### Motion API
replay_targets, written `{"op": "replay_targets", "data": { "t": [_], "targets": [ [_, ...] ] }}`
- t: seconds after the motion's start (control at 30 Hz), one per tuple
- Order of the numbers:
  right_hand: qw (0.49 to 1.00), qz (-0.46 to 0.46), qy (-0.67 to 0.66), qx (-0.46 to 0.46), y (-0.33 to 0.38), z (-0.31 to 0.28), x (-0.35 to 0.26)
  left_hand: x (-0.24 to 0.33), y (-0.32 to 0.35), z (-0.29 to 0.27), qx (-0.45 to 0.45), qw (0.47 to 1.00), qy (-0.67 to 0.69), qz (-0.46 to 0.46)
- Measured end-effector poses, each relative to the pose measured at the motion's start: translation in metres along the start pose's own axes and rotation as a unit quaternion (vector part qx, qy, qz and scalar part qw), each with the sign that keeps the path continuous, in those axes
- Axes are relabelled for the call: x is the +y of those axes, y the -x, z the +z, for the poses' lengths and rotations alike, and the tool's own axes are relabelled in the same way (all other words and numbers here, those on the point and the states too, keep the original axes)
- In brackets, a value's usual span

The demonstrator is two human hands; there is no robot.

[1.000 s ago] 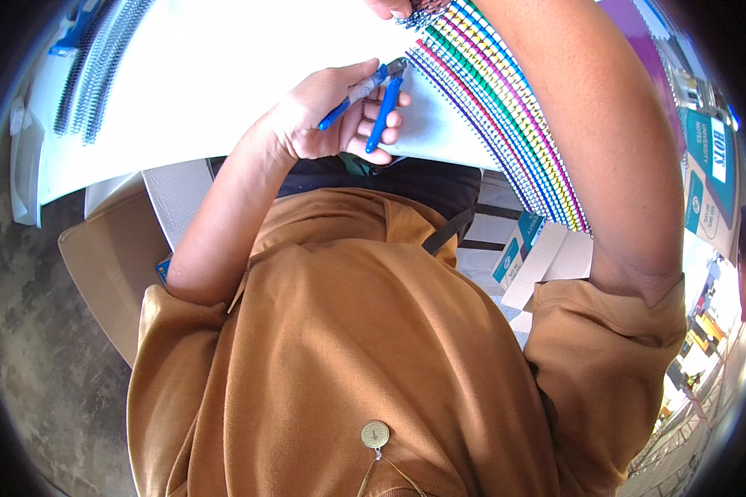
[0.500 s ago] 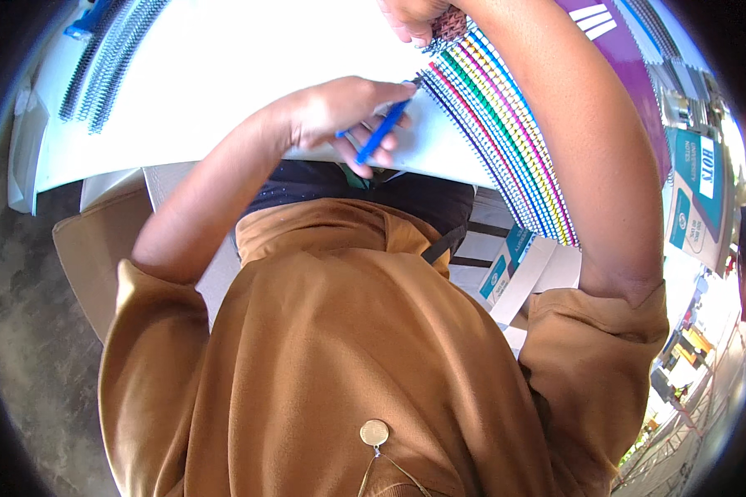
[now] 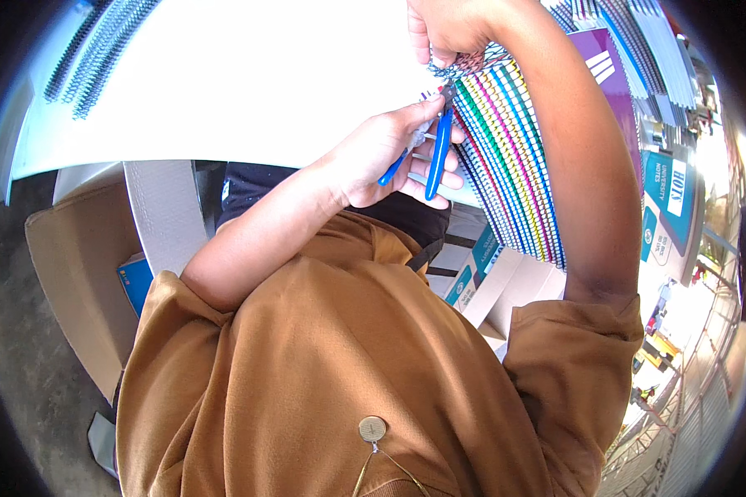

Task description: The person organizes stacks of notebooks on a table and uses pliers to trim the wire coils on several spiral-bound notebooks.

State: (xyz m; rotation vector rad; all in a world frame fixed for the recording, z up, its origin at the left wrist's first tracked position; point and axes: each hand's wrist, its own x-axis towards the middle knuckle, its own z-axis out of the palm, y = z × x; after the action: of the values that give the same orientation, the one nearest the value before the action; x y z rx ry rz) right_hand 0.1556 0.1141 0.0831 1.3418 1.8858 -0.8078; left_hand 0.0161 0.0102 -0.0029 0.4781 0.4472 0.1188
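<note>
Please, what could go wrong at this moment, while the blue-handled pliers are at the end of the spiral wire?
1. The right hand pinches the wire end just above the tip of the pliers, so its fingers could be nipped.
2. The left hand has the blue handles close to the coloured spirals; a slip may bend a neighbouring spiral.

Looks like a small notebook-binding workshop, maybe w/ shop stock: white worktable (image 3: 224, 91), rows of coloured spiral coils (image 3: 506, 157), spare black coils (image 3: 99, 41), stacked notebooks (image 3: 638, 50), cardboard boxes (image 3: 75, 273) on concrete floor (image 3: 8, 348).
</note>
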Motion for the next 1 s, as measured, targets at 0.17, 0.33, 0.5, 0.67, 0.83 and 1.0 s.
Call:
{"op": "replay_targets", "data": {
  "t": [0.17,0.33,0.5,0.67,0.83,1.0],
  "targets": [
    [0.999,-0.026,0.013,0.041,0.003,0.001,0.0,-0.005,0.0,0.01,0.012,0.999,0.025,0.039],
    [0.999,-0.006,-0.021,0.048,0.001,0.005,0.006,-0.005,0.002,0.007,0.006,0.999,-0.037,0.036],
    [0.997,-0.058,0.055,0.018,-0.002,0.002,0.004,0.001,-0.002,0.002,-0.017,0.998,-0.066,0.013],
    [0.998,0.013,0.041,0.041,0.002,0.001,-0.006,-0.004,-0.005,-0.001,-0.023,0.998,-0.033,0.041],
    [0.984,0.077,0.087,0.132,0.012,0.0,-0.015,-0.003,0.009,0.014,0.002,0.998,-0.062,0.024],
    [0.985,0.134,0.092,0.054,0.014,-0.008,-0.03,0.002,0.003,0.015,-0.024,0.999,-0.034,0.026]
  ]
}}
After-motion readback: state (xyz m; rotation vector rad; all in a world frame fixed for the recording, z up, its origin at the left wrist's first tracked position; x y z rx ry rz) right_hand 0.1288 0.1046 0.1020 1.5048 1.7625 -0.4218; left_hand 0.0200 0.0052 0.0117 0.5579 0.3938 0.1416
